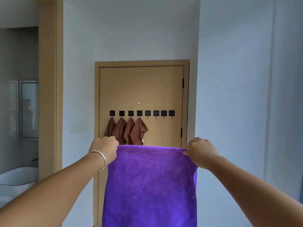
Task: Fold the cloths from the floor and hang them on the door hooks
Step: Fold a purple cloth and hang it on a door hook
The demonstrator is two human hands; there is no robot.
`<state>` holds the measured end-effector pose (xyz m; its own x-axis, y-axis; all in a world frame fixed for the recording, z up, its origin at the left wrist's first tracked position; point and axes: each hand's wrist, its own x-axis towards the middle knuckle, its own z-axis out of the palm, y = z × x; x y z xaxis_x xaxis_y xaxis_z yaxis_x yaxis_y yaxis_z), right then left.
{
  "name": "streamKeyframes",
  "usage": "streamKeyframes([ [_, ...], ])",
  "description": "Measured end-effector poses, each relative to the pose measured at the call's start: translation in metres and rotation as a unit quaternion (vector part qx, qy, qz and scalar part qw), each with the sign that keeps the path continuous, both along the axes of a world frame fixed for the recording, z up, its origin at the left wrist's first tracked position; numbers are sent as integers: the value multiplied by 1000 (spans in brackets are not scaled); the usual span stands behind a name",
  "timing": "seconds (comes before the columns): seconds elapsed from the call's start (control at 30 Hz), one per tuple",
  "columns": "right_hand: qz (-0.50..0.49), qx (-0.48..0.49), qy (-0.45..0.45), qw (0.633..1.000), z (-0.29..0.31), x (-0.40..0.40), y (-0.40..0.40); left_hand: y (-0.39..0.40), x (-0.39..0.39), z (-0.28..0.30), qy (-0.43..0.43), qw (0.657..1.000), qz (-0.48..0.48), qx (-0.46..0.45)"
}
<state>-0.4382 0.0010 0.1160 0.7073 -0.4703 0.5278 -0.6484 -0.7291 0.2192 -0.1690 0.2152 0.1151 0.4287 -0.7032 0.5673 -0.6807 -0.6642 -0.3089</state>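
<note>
Head view: my left hand and right hand pinched the purple cloth by its top corners — spread flat for folding — far hooks waiting.

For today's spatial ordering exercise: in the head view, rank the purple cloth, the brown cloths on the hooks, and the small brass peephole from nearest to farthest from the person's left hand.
1. Purple cloth: its top corner is pinched in the left hand.
2. Brown cloths: hanging on the door, just above and right of that hand.
3. Peephole: higher on the door, above the hooks.
</note>
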Motion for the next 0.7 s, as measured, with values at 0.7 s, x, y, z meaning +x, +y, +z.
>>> streamKeyframes([
  [0.7,-29,27,-12,999,8,274,-202,-214,278,4,24,999,-31,-7],
])
